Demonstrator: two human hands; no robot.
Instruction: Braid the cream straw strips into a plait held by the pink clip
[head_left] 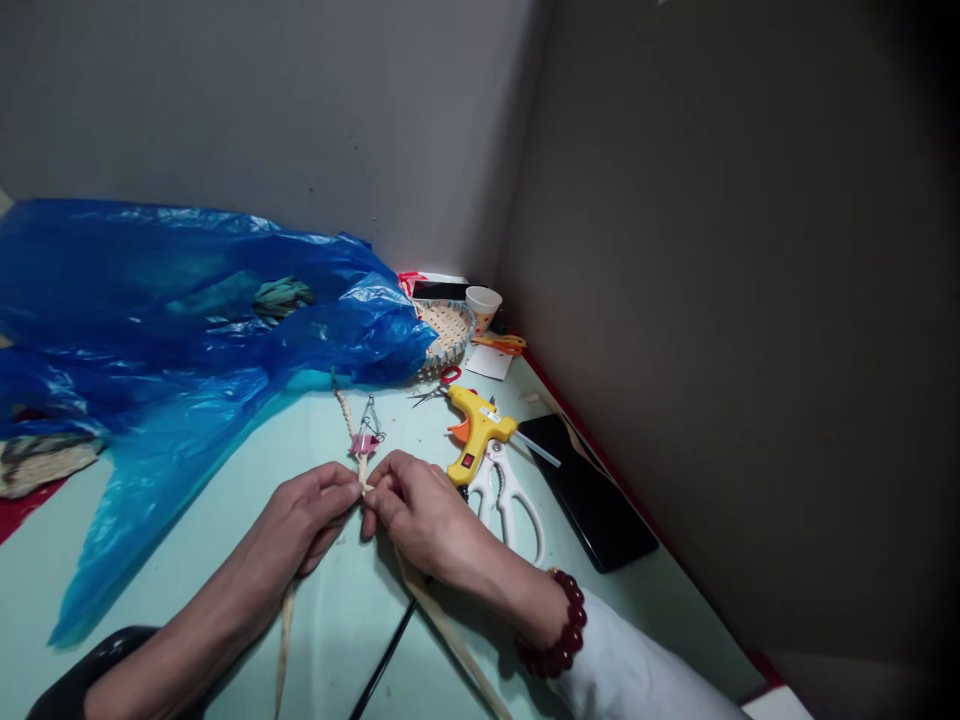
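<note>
My left hand [319, 510] and my right hand [424, 515] meet at the middle of the table, fingertips nearly touching. Both pinch a pale braided strip [363, 468], apparently of straw or husk. Just beyond my fingers, a pink clip with wire handles [365, 443] sits on the braid, whose twisted far end [343, 410] runs toward the blue bag. One loose pale strand [285, 640] hangs below my left hand; a wider strand [454, 645] trails from under my right hand toward the near edge. My fingers partly cover where the strands cross.
Right of my hands lie a yellow glue gun [480, 425], white-handled scissors [517, 500] and a black phone-like slab [592, 490]. A blue plastic bag [187, 290] spreads across the left. Behind are a woven basket [450, 325], a paper cup [484, 302] and small red-handled scissors [450, 375].
</note>
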